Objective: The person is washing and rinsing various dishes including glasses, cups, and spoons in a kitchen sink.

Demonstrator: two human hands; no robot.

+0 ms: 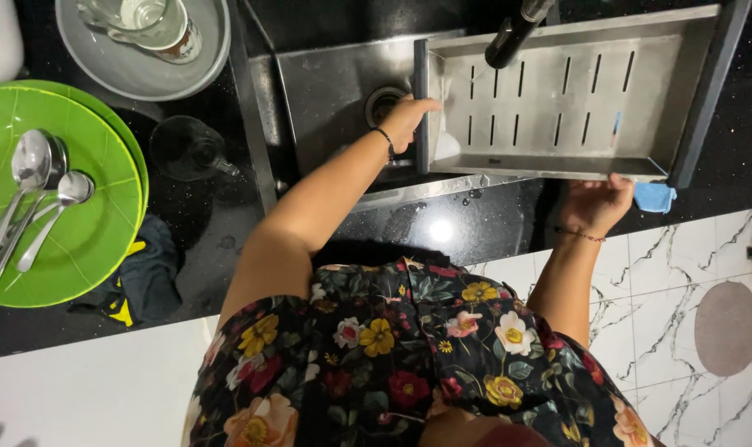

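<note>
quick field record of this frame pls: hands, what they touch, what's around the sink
left hand: grips the dark left end of the slotted stainless steel drain tray
right hand: at the tray's near right corner, holding a small blue cloth
tray position: spans the right part of the steel sink
faucet: black spout above the tray
left counter: green round plates with metal spoons, clear glass jug, grey bowl holding a glass mug, dark rag
</note>
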